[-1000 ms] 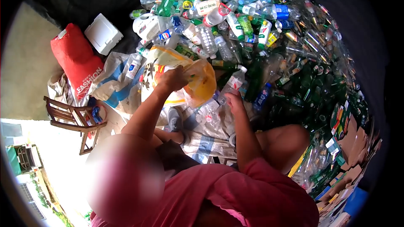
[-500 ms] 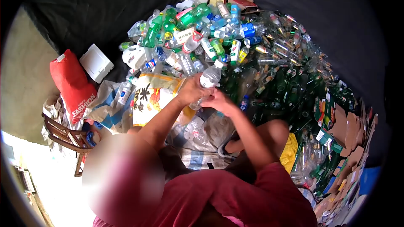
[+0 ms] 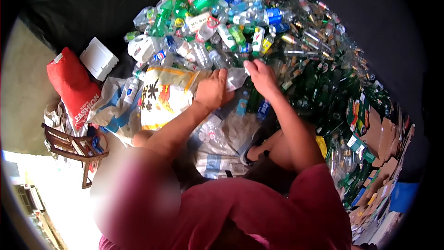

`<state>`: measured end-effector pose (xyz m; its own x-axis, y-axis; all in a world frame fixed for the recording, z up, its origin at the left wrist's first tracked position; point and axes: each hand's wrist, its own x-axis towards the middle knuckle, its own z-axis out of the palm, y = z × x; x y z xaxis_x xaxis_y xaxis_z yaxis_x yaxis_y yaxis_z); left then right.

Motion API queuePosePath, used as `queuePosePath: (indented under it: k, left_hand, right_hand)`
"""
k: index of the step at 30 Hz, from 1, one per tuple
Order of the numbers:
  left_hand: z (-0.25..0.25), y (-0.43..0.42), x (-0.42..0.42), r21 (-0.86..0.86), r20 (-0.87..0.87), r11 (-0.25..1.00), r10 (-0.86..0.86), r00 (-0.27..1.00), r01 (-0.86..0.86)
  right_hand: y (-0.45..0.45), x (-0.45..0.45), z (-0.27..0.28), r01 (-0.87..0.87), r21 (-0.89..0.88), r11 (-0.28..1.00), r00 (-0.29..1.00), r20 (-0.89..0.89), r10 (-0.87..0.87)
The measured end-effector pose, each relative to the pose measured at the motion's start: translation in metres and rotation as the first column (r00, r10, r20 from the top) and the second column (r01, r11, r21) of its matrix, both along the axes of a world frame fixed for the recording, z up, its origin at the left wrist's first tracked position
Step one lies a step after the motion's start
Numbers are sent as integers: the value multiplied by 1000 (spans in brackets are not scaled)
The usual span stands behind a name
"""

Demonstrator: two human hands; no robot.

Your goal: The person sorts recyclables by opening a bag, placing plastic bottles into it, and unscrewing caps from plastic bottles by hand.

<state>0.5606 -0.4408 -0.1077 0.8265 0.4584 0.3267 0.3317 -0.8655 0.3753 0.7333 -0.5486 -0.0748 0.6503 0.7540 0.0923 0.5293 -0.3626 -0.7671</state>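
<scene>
A clear plastic bottle point(image 3: 236, 79) lies tilted between my two hands, its neck toward the right. My left hand point(image 3: 213, 90) is wrapped round the bottle's body. At the neck end, my right hand point(image 3: 262, 78) has its fingers closed on the white cap point(image 3: 247, 71), which is mostly hidden by them. A white and yellow woven rice sack point(image 3: 169, 93) with printed characters lies beside my left hand. Below the hands, a small bottle with a blue label point(image 3: 243, 103) and a dark blue one point(image 3: 263, 109) are near my foot.
A heap of plastic bottles point(image 3: 203, 23) rises ahead, with green glass bottles point(image 3: 319, 92) to the right. Flattened cardboard point(image 3: 381, 134) is stacked at far right. On the left are a red bag point(image 3: 71, 88), a white foam box point(image 3: 99, 59) and a wooden chair point(image 3: 74, 146).
The bottle has gone from nearly upright to tilted rightward. My right hand has moved from the bottle's lower part up to its cap, while my left hand keeps hold of the body.
</scene>
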Motion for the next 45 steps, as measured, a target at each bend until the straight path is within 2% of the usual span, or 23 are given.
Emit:
queuePosePath:
  k: [2, 4, 5, 8, 10, 12, 14, 17, 18, 19, 20, 23, 24, 26, 28, 32, 34, 36, 38, 40, 42, 44, 45]
  left_hand:
    - [3, 5, 1, -89, -100, 996, -36, 994, 27]
    - [27, 6, 4, -326, -197, 945, -95, 976, 26]
    - [18, 11, 7, -468, -121, 879, -163, 979, 89]
    - [20, 10, 8, -464, -97, 874, -210, 973, 143]
    - [22, 19, 7, -598, -58, 777, -286, 956, 196]
    - [26, 29, 6, -858, -73, 466, -529, 846, 217]
    - [28, 27, 4, -840, -104, 497, -540, 836, 217]
    - [26, 23, 4, -820, -133, 542, -491, 861, 183]
    - [23, 23, 4, -717, -336, 693, -446, 830, 82]
    - [19, 23, 3, -574, -521, 819, -361, 773, -5]
    - [15, 22, 0, -569, -584, 821, -375, 720, -34]
    - [10, 20, -5, -524, -680, 851, -393, 619, -36]
    - [12, 20, -3, -546, -700, 832, -389, 599, -98]
    - [13, 20, 2, -561, -723, 814, -392, 569, -153]
    - [11, 19, 5, -486, -780, 867, -373, 502, -112]
    - [1, 29, 7, -734, -542, 673, -502, 674, -90]
    - [4, 24, 10, -516, -778, 847, -402, 484, -126]
    - [12, 33, 12, -788, -449, 615, -601, 661, 23]
    - [17, 39, 12, -783, -435, 622, -563, 703, 13]
    - [10, 45, 10, -792, -368, 607, -555, 746, 60]
    - [12, 46, 6, -799, -309, 593, -548, 778, 101]
    - [21, 39, 6, -915, -61, 362, -562, 825, 179]
    - [23, 37, 6, -923, -32, 336, -551, 834, 186]
  right_hand:
    - [2, 14, -7, -57, -89, 994, 994, -98, 48]
    - [-1, 18, -11, -167, 88, 982, 968, -176, 180]
    - [-4, 19, -8, -188, 111, 976, 948, -239, 210]
    - [-15, 24, 8, -224, 117, 968, 916, -315, 250]
    - [-28, 29, 15, -339, 84, 937, 839, -424, 341]
    - [-38, 39, 11, -440, 37, 897, 859, -275, 432]
    - [-41, 44, 6, -417, 42, 908, 801, -455, 389]
    - [-38, 44, -3, -336, 101, 936, 814, -468, 343]
    - [-37, 42, -2, -270, 101, 957, 840, -462, 286]
    - [-39, 42, 5, -223, -23, 975, 903, -383, 197]
    - [-40, 44, 4, -224, -22, 974, 901, -386, 198]
    - [-41, 51, -5, -204, -357, 911, 979, -74, 190]
    - [-41, 47, -5, -203, -356, 912, 979, -82, 186]
    - [-40, 41, -6, -240, -603, 760, 967, -85, 238]
    - [-43, 34, -1, -270, -625, 732, 960, -112, 258]
    - [-44, 31, -5, -311, -606, 732, 938, -74, 338]
    - [-40, 32, -8, -283, -519, 807, 953, -59, 296]
    - [-39, 37, -23, -327, -476, 816, 939, -65, 338]
    - [-38, 37, -26, -380, -255, 889, 918, -223, 329]
    - [-36, 36, -12, -381, -240, 893, 914, -242, 326]
    - [-35, 41, -17, -427, 1, 904, 813, -438, 385]
    - [-36, 40, -16, -440, 13, 898, 808, -431, 402]
    - [-37, 37, -9, -421, 49, 906, 803, -446, 396]
